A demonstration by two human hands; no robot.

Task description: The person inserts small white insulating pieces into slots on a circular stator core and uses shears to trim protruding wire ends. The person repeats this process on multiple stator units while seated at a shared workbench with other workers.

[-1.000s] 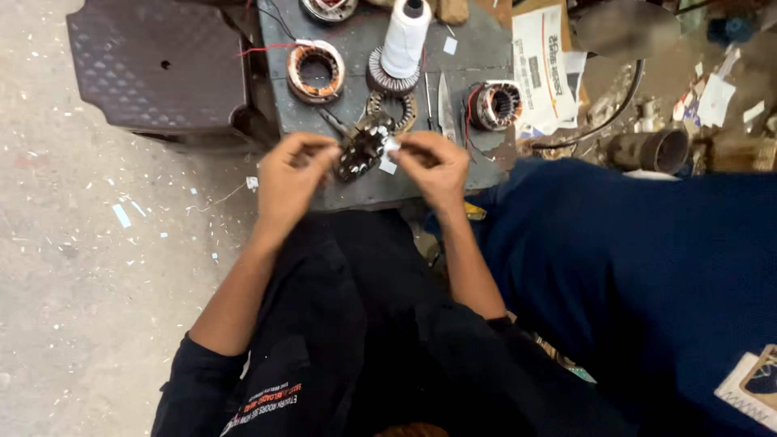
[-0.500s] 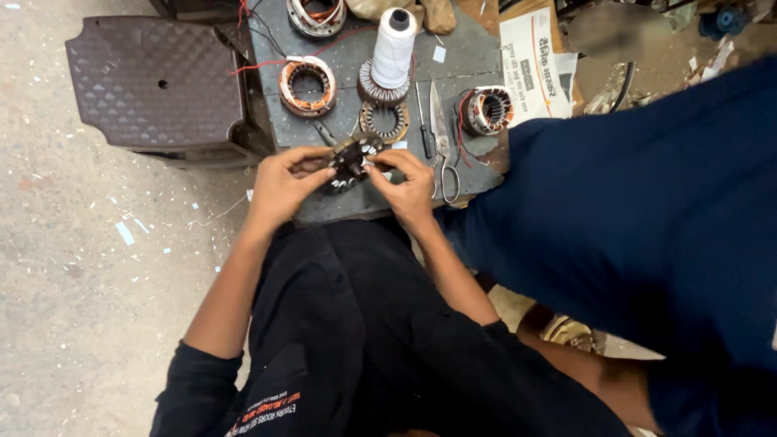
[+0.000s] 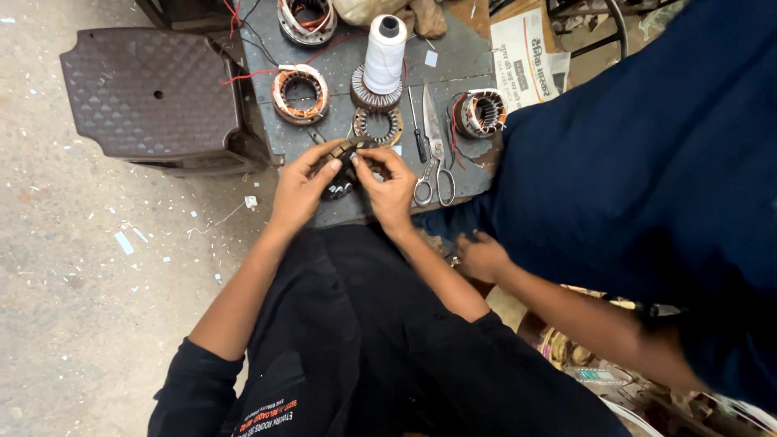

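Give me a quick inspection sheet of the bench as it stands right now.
Surface: grey metal bench top, scuffed, with paper scraps.
Job's things: small dark motor stator held between both hands above the bench's near edge.
Clutter: white thread spool standing on a stator core; bare ring core; copper-wound stators; scissors; screwdriver.
Grippers: left hand and right hand, fingers pinching the stator.
Cables: red wires at the bench's far left.
Surroundings: brown plastic stool, littered concrete floor, another person's hand and blue sleeve.
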